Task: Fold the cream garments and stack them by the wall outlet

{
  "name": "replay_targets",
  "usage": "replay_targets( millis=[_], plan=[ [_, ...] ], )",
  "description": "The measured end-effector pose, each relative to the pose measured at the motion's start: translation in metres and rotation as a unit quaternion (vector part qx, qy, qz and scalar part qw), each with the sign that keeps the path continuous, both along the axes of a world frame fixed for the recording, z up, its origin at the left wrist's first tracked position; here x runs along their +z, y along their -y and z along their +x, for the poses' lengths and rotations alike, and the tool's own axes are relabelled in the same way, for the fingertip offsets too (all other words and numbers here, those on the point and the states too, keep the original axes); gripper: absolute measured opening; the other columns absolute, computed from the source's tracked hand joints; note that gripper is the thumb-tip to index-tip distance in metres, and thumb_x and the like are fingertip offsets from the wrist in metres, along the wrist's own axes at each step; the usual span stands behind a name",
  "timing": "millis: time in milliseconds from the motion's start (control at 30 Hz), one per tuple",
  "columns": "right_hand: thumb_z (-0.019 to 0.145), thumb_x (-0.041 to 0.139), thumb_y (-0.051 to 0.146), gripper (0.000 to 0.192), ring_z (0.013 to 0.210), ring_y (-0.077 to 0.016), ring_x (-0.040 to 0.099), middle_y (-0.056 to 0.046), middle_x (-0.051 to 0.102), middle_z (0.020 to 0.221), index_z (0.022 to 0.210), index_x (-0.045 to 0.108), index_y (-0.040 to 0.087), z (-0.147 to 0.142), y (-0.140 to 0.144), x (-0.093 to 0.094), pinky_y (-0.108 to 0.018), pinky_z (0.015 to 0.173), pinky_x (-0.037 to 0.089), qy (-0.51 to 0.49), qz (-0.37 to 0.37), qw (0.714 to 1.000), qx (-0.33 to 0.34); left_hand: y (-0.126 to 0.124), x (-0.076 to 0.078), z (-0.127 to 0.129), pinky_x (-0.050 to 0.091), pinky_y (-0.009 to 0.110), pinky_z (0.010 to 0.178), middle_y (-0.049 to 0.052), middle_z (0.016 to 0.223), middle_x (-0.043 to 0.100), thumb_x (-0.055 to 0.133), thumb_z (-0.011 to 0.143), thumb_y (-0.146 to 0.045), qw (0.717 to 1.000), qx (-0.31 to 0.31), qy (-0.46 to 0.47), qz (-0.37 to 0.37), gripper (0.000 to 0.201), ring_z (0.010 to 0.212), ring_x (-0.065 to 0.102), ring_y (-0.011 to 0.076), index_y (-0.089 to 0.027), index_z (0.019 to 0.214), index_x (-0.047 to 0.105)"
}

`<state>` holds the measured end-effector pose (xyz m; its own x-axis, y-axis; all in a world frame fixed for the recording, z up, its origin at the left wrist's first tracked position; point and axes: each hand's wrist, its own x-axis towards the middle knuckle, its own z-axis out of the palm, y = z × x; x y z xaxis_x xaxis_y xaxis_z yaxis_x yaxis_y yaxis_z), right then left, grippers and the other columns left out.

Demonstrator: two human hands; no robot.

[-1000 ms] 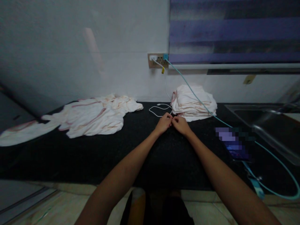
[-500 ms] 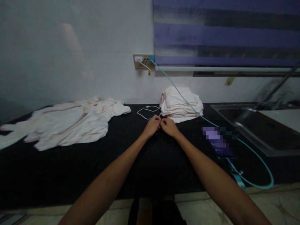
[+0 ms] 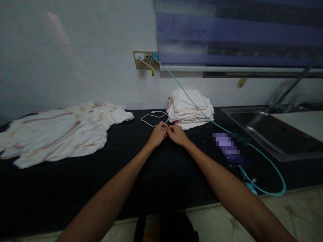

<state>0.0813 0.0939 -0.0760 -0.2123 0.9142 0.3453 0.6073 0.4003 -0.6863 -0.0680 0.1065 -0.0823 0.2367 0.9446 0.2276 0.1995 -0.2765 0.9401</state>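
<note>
My left hand (image 3: 158,134) and my right hand (image 3: 177,135) meet over the dark counter, fingers curled and fingertips close together. Whatever they pinch, if anything, is hidden. Just behind my right hand stands a stack of folded white cloths (image 3: 190,105), its lowest layer sticking out at the front. A white charging cable (image 3: 141,119) lies looped beyond my left hand. Off to the left, a loose heap of white cloths (image 3: 63,134) with reddish stripes spreads over the counter.
A phone (image 3: 228,148), partly blurred out, lies right of my right arm. From the wall socket (image 3: 147,60) a teal cable (image 3: 284,184) crosses the stack and loops near the counter's front edge. At the right is a metal sink (image 3: 264,148) with a faucet (image 3: 290,90).
The camera view has turned slightly right, so everything sits a little further left. My hands keep the same closed pose by the stack.
</note>
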Motion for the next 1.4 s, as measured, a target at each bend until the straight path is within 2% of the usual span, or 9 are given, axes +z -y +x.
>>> replay_targets(
  millis=[600, 700, 800, 900, 1000, 1067, 1133, 1200, 1400],
  plan=[
    [0.093, 0.050, 0.016, 0.027, 0.064, -0.0121, 0.053, 0.001, 0.063, 0.066, 0.073, 0.069, 0.015, 0.000, -0.002, -0.001, -0.024, 0.064, 0.033, -0.034, 0.007, 0.999, 0.017, 0.007, 0.012, 0.002, 0.034, 0.023, 0.047, -0.005, 0.057, 0.055, 0.053, 0.088, -0.033, 0.999, 0.017, -0.027, -0.002, 0.012, 0.046, 0.048, 0.0127, -0.023, 0.093, 0.055],
    [0.092, 0.051, 0.016, 0.024, 0.065, -0.0126, 0.054, 0.002, 0.062, 0.065, 0.074, 0.068, 0.016, 0.001, -0.002, -0.001, -0.024, 0.063, 0.033, -0.034, -0.003, 0.999, 0.016, 0.013, 0.020, 0.000, 0.038, 0.027, 0.054, -0.001, 0.062, 0.059, 0.054, 0.089, -0.031, 0.990, 0.060, -0.117, 0.042, 0.011, 0.054, 0.054, 0.0170, -0.023, 0.094, 0.060],
    [0.090, 0.052, 0.015, 0.022, 0.065, -0.0130, 0.054, 0.002, 0.062, 0.064, 0.073, 0.066, 0.017, 0.001, -0.002, -0.001, -0.024, 0.062, 0.034, -0.039, -0.012, 0.999, 0.011, 0.016, 0.036, -0.015, 0.049, 0.038, 0.076, 0.008, 0.081, 0.069, 0.053, 0.090, -0.027, 0.917, 0.174, -0.331, 0.139, 0.015, 0.082, 0.065, 0.0273, -0.023, 0.097, 0.067],
    [0.089, 0.053, 0.015, 0.021, 0.066, -0.0133, 0.056, 0.002, 0.062, 0.065, 0.073, 0.066, 0.017, 0.001, -0.001, -0.001, -0.023, 0.063, 0.035, -0.051, -0.019, 0.998, 0.013, 0.011, 0.050, -0.053, 0.045, 0.058, 0.101, 0.019, 0.123, 0.068, 0.052, 0.092, -0.027, 0.848, 0.300, -0.399, 0.178, 0.025, 0.121, 0.058, 0.0404, -0.019, 0.110, 0.067],
    [0.090, 0.052, 0.016, 0.022, 0.067, -0.0133, 0.056, 0.002, 0.062, 0.064, 0.073, 0.066, 0.017, 0.002, 0.000, 0.000, -0.023, 0.065, 0.037, -0.057, -0.021, 0.998, 0.015, 0.000, 0.048, -0.107, 0.035, 0.067, 0.113, 0.026, 0.157, 0.043, 0.057, 0.090, -0.032, 0.788, 0.490, -0.355, 0.115, 0.056, 0.144, 0.038, 0.0478, -0.011, 0.142, 0.051],
    [0.090, 0.052, 0.017, 0.022, 0.066, -0.0132, 0.056, 0.002, 0.061, 0.063, 0.073, 0.066, 0.017, 0.002, 0.000, 0.000, -0.023, 0.065, 0.037, -0.058, -0.021, 0.998, 0.013, -0.006, 0.039, -0.139, 0.031, 0.067, 0.117, 0.031, 0.163, 0.033, 0.059, 0.088, -0.034, 0.768, 0.542, -0.340, 0.015, 0.072, 0.149, 0.032, 0.0506, -0.005, 0.151, 0.039],
    [0.090, 0.052, 0.017, 0.022, 0.065, -0.0131, 0.056, 0.003, 0.061, 0.062, 0.073, 0.066, 0.017, 0.002, 0.001, 0.000, -0.023, 0.065, 0.037, -0.057, -0.020, 0.998, 0.014, -0.010, 0.030, -0.159, 0.031, 0.066, 0.117, 0.035, 0.156, 0.040, 0.060, 0.087, -0.035, 0.765, 0.520, -0.375, -0.055, 0.073, 0.146, 0.035, 0.0525, 0.002, 0.147, 0.041],
    [0.089, 0.053, 0.017, 0.021, 0.065, -0.0131, 0.056, 0.003, 0.061, 0.062, 0.073, 0.067, 0.017, 0.001, 0.001, 0.000, -0.023, 0.064, 0.037, -0.056, -0.020, 0.998, 0.016, -0.013, 0.023, -0.165, 0.037, 0.065, 0.113, 0.036, 0.147, 0.050, 0.059, 0.087, -0.036, 0.765, 0.475, -0.432, -0.059, 0.065, 0.139, 0.044, 0.0532, 0.003, 0.138, 0.052],
    [0.090, 0.053, 0.017, 0.021, 0.066, -0.0131, 0.057, 0.002, 0.063, 0.064, 0.076, 0.068, 0.017, 0.001, -0.002, 0.000, -0.023, 0.064, 0.037, -0.049, -0.024, 0.998, 0.012, -0.018, 0.026, -0.152, 0.052, 0.055, 0.091, 0.023, 0.120, 0.071, 0.052, 0.087, -0.027, 0.808, 0.362, -0.465, -0.021, 0.036, 0.115, 0.064, 0.0432, -0.016, 0.118, 0.067]
  ],
)
